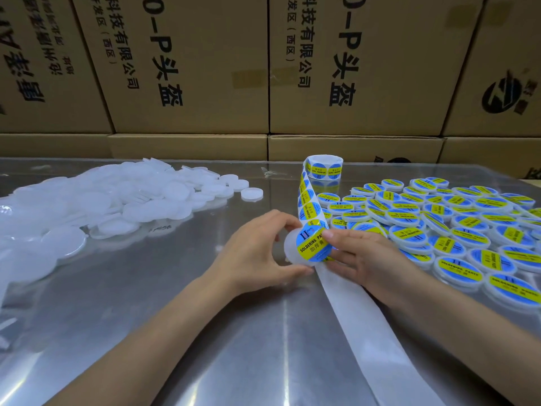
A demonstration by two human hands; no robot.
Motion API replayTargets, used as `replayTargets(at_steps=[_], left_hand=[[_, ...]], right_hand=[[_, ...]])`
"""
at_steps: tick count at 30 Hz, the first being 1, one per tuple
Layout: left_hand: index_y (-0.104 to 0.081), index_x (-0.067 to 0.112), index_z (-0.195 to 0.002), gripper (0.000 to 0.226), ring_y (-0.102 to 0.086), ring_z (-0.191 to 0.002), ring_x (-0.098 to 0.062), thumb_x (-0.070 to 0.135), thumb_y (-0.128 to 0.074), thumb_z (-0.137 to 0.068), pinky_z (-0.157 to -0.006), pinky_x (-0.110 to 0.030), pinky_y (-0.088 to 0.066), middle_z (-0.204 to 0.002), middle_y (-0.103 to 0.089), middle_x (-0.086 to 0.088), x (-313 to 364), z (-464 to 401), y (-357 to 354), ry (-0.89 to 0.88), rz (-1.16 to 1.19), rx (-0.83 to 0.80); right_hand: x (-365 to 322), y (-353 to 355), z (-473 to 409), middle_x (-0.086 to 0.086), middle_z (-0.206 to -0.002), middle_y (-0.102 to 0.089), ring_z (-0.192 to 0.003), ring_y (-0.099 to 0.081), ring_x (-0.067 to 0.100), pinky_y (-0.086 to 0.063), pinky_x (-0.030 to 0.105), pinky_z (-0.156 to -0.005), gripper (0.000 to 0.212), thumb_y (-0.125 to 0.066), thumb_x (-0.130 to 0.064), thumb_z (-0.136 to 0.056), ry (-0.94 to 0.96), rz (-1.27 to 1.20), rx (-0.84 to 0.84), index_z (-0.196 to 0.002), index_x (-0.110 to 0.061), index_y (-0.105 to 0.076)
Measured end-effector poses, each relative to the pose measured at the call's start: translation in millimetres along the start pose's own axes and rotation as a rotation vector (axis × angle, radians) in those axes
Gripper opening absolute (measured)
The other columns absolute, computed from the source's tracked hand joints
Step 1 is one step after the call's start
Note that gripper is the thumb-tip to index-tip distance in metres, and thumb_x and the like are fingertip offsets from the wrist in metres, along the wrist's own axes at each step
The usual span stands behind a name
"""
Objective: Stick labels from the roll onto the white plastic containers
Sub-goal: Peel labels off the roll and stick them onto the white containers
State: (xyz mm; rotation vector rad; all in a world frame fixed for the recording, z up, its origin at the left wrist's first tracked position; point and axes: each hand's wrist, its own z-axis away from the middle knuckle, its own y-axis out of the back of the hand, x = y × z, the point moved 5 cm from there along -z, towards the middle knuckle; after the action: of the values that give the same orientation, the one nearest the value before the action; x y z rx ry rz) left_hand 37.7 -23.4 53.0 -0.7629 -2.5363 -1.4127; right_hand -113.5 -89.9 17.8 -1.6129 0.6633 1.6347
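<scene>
Head view: a heap of unlabelled containers (pixel 96 206), flat, round and translucent white, lay at the left of the shiny steel tabletop (pixel 187 332). At centre, the left hand (pixel 257 256) curled its fingers around one white container (pixel 295 250), held tilted just above the tabletop. The right hand (pixel 363 256) pinched a round blue-and-yellow label (pixel 314 243) against the container's face. The strip of labels (pixel 308 200) rose from there to the small roll (pixel 323 168) standing behind, while bare white backing paper (pixel 374 332) trailed toward the camera. At right, glossy labelled containers (pixel 456 232) lay overlapping in a crowd. The label appeared only partly laid; pressed off-centre or too quickly, it could have wrinkled or overhung the rim, and a tug on the strip might have toppled the light roll.
</scene>
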Motion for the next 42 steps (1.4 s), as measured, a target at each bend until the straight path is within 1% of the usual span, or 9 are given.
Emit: replayTargets(at_steps=[5,17,25,28,31,34,36,40,42], left_hand=[[-0.062,0.018,-0.108,0.058,-0.046,-0.079,0.001,0.045,-0.084,-0.063,-0.074,-0.010,-0.036,-0.097,-0.060,0.014,7,0,0,-0.025,0.002,0.018],[-0.064,0.018,-0.106,0.059,-0.047,-0.075,0.000,0.050,-0.083,-0.061,-0.072,-0.013,-0.039,-0.095,-0.062,0.013,14,0,3,-0.053,0.011,0.064],[-0.064,0.024,-0.102,0.056,-0.053,-0.074,-0.004,0.054,-0.083,-0.059,-0.071,-0.022,-0.044,-0.091,-0.061,0.018,13,1,3,-0.030,0.038,0.090],[-0.064,0.026,-0.100,0.054,-0.054,-0.073,-0.006,0.056,-0.082,-0.058,-0.071,-0.024,-0.045,-0.090,-0.062,0.019,13,1,4,-0.017,0.057,0.110],[-0.064,0.026,-0.096,0.053,-0.055,-0.073,-0.007,0.058,-0.079,-0.058,-0.070,-0.026,-0.046,-0.088,-0.063,0.018,14,2,4,0.006,0.079,0.134],[-0.065,0.025,-0.093,0.052,-0.055,-0.073,-0.009,0.058,-0.079,-0.057,-0.068,-0.025,-0.046,-0.086,-0.064,0.016,12,3,3,0.040,0.113,0.152],[-0.065,0.024,-0.092,0.050,-0.055,-0.072,-0.007,0.055,-0.082,-0.056,-0.066,-0.022,-0.046,-0.084,-0.065,0.016,12,3,4,0.045,0.128,0.161],[-0.066,0.024,-0.090,0.048,-0.053,-0.070,-0.005,0.052,-0.085,-0.056,-0.063,-0.019,-0.044,-0.082,-0.065,0.018,14,3,7,0.041,0.136,0.203],[-0.066,0.024,-0.090,0.048,-0.053,-0.070,-0.005,0.054,-0.083,-0.056,-0.063,-0.018,-0.044,-0.081,-0.064,0.019,16,3,9,0.037,0.135,0.212]], right_hand=[[1,0,0,0.003,-0.103,-0.073,-0.104,-0.067,0.015,-0.047,0.032,-0.097,0.053,-0.074,-0.038,-0.056,-0.029,0.015,0.028,-0.102,-0.013,-0.071],[0,0,2,0.010,-0.100,-0.073,-0.105,-0.066,0.024,-0.047,0.039,-0.101,0.051,-0.073,-0.034,-0.059,-0.007,0.042,0.074,-0.102,-0.007,-0.070],[0,-1,2,0.007,-0.095,-0.075,-0.100,-0.067,0.022,-0.045,0.042,-0.102,0.023,-0.070,-0.026,-0.076,0.025,0.059,0.109,-0.094,-0.011,-0.071],[0,-3,4,0.012,-0.097,-0.074,-0.105,-0.065,0.030,-0.045,0.046,-0.102,0.023,-0.068,-0.021,-0.081,0.055,0.040,0.122,-0.097,-0.005,-0.071],[-2,-6,6,0.016,-0.082,-0.072,-0.080,-0.067,0.023,-0.051,0.043,-0.093,0.014,-0.068,-0.019,-0.083,0.144,0.071,0.174,-0.088,-0.007,-0.072],[-6,-10,6,-0.005,-0.063,-0.068,-0.058,-0.061,0.002,-0.053,0.025,-0.068,0.007,-0.068,-0.013,-0.084,0.304,0.163,0.245,-0.077,-0.015,-0.067],[-11,-12,8,-0.005,-0.069,-0.067,-0.062,-0.063,0.001,-0.051,0.018,-0.060,0.009,-0.068,-0.010,-0.084,0.438,0.255,0.257,-0.077,-0.014,-0.063],[-16,-11,8,-0.010,-0.101,-0.067,-0.078,-0.069,0.006,-0.052,0.021,-0.069,0.009,-0.069,-0.016,-0.084,0.535,0.390,0.240,-0.081,-0.023,-0.063],[-17,-9,8,-0.019,-0.120,-0.057,-0.086,-0.067,0.000,-0.049,0.013,-0.071,0.012,-0.071,-0.021,-0.081,0.547,0.467,0.267,-0.083,-0.030,-0.064]])
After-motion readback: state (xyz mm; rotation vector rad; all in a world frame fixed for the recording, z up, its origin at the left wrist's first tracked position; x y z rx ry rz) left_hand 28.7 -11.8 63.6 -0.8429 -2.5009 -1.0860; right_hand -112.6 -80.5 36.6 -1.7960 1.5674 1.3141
